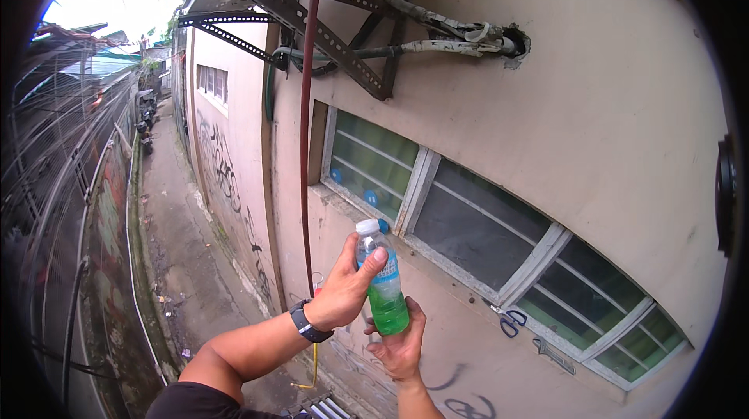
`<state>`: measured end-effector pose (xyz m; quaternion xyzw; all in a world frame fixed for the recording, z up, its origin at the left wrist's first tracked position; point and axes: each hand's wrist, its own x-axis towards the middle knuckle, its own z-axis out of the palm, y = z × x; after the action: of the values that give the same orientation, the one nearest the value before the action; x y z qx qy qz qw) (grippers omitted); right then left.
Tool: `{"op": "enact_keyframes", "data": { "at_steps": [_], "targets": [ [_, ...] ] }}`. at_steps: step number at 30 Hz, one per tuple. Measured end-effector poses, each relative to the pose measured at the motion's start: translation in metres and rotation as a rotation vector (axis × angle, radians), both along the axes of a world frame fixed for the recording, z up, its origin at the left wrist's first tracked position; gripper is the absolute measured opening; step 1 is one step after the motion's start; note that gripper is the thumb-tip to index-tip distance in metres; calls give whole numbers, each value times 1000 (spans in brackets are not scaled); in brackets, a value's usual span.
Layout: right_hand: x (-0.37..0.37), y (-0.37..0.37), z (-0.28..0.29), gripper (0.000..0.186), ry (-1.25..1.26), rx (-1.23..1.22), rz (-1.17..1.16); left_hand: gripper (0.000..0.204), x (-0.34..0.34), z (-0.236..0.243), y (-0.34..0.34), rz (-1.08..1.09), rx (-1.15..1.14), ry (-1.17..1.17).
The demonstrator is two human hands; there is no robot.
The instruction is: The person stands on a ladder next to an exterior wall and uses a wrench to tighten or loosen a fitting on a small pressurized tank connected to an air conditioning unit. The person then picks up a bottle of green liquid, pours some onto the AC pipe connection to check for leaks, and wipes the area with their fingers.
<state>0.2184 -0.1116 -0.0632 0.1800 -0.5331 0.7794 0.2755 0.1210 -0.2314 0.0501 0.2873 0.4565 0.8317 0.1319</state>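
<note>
My left hand, with a dark watch on its wrist, grips the upper part of a clear plastic bottle with a white cap, a blue label and bright green liquid in its lower part. Cupped round the bottle's base is my right hand. A blue object sits just behind the cap at the sill. Dark-handled scissors lie on the window sill to the right, and a small metal tool is farther right along it.
A metal bracket under a wall unit carries pipes into a hole. A reddish hose hangs vertically. Barred windows line the wall. Below left runs a narrow alley with wires and parked motorbikes. A metal ladder shows at bottom.
</note>
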Motion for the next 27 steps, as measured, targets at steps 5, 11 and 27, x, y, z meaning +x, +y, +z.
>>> {"op": "enact_keyframes", "data": {
  "at_steps": [5,11,27],
  "targets": [
    [-37,-19,53,82,180,-345,-58,64,1,44,18,-112,140,-114],
    [-60,4,119,45,303,-518,-130,88,-9,103,2,11,-152,383],
    [-4,64,425,34,677,123,-603,77,-220,351,-242,1612,-321,1166]
  ]
}}
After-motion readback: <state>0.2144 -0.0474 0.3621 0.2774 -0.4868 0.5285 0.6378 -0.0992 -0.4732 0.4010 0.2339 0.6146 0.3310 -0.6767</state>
